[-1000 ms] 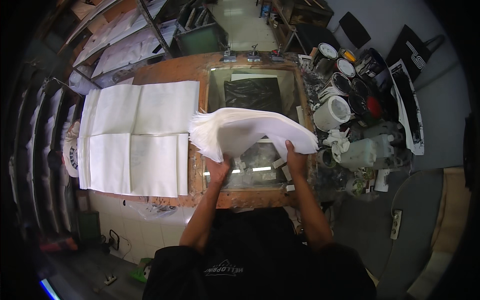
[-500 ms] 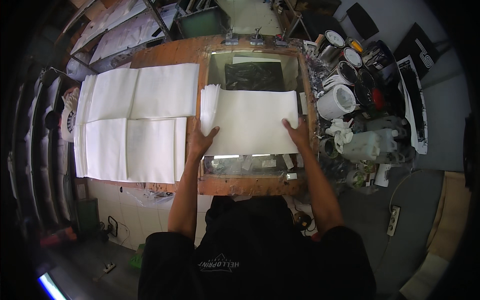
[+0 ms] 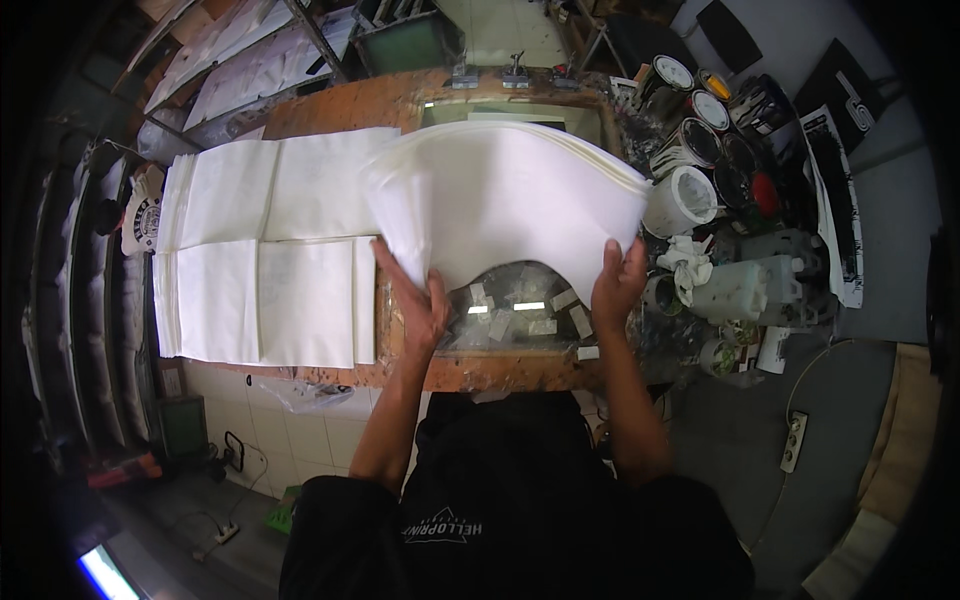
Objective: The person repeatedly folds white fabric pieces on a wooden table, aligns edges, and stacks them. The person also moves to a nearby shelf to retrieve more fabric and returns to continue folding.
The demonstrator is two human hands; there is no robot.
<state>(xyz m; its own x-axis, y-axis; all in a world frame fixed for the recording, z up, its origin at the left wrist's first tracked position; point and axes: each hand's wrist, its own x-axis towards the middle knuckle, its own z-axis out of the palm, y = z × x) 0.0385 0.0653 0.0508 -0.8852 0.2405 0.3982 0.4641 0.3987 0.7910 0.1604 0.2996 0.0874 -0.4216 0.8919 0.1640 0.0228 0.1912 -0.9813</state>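
Note:
A thick stack of off-white, cloth-like sheets [image 3: 520, 190] is lifted above the table and arches in the middle, its ends hanging lower. My left hand [image 3: 415, 300] grips the left end, thumb on the near side and some fingers behind. The right end is clasped by my right hand [image 3: 618, 285], thumb up along its edge. Below the arch shows a glass panel [image 3: 510, 325] set in the wooden table, with several small pale pieces under or on it. Two rows of similar white sheets [image 3: 300, 300] lie overlapped to the left; whether they are bags or plain cloth I cannot tell.
Paint cans and a white bucket [image 3: 685, 200] crowd the table's right side, with translucent jugs [image 3: 745, 288] nearer me. Metal clamps [image 3: 515, 72] stand along the far edge. Racks [image 3: 75, 280] rise at the left. A power strip [image 3: 794, 442] hangs at lower right.
The stack has risen off the glass and gone from flat to arched, its right end moving right. My left hand has shifted slightly right and down; the right hand moved slightly right.

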